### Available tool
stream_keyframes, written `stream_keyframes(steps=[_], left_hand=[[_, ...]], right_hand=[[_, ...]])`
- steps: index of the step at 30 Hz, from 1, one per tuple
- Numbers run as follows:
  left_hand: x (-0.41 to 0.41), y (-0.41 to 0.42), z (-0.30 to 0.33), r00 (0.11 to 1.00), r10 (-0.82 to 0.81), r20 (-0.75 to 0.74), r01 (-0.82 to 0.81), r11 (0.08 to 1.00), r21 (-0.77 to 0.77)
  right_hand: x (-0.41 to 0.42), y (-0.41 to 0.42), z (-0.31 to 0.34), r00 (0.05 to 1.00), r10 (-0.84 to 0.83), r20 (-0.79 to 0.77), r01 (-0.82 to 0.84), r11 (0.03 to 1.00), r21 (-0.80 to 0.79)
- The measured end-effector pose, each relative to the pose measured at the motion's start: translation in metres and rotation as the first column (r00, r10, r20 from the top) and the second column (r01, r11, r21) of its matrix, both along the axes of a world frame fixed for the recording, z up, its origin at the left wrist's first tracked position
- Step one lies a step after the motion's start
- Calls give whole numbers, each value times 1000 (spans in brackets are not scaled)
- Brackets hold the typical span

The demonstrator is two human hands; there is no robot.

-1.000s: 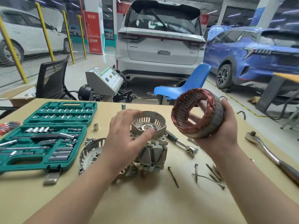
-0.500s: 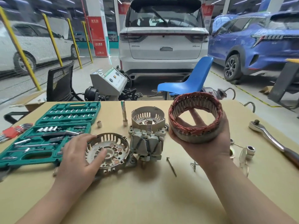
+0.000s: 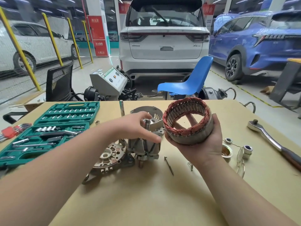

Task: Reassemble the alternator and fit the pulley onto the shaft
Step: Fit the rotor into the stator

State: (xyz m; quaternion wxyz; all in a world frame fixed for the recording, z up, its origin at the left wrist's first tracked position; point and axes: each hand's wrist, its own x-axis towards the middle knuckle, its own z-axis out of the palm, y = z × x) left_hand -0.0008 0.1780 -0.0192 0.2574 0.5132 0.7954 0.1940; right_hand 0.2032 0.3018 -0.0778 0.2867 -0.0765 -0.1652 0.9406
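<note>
My right hand point(image 3: 203, 149) holds the copper-wound stator ring point(image 3: 187, 126) up above the table, its fingers curled under and inside it. My left hand point(image 3: 135, 126) reaches over the claw-pole rotor point(image 3: 146, 149), which stands upright; fingers pass behind its threaded shaft point(image 3: 147, 123) and the thumb lies on the rotor's top. The slotted rear end cover point(image 3: 110, 155) lies tilted against the rotor's left side. Behind the rotor the other housing half point(image 3: 157, 114) sits partly hidden by my left hand.
An open green socket set point(image 3: 48, 128) lies at the left, with red hex keys point(image 3: 9, 131) beyond it. A ratchet point(image 3: 268, 137) lies at the right. Nuts point(image 3: 228, 140), a brass-coloured cup point(image 3: 227, 152), a socket point(image 3: 247, 150) and a long bolt point(image 3: 169, 165) are scattered near my right wrist.
My left hand has left the rear end cover and moved right onto the rotor's top. My right hand keeps the stator raised, tilted a little more level.
</note>
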Motion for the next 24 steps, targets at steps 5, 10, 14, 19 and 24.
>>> stream_keyframes(steps=[5, 10, 14, 19, 24], left_hand=[[-21, 21, 25, 977, -117, -176, 112, 993, -35], [-13, 37, 19, 780, -340, -526, 300, 940, -164], [-14, 44, 20, 838, -306, -451, 268, 952, -147], [-10, 39, 12, 909, -132, -394, 125, 991, -42], [-10, 2, 19, 933, 6, -360, 11, 999, 46]], right_hand=[[-1, -1, 0, 1000, 15, -12, -15, 1000, -13], [-2, -1, -2, 1000, 27, -14, -27, 1000, 2], [-3, -2, -2, 999, 47, -6, -47, 999, -3], [-2, -2, 0, 996, 82, -31, -81, 996, 26], [-2, 0, -2, 996, 82, -26, -81, 995, 62]])
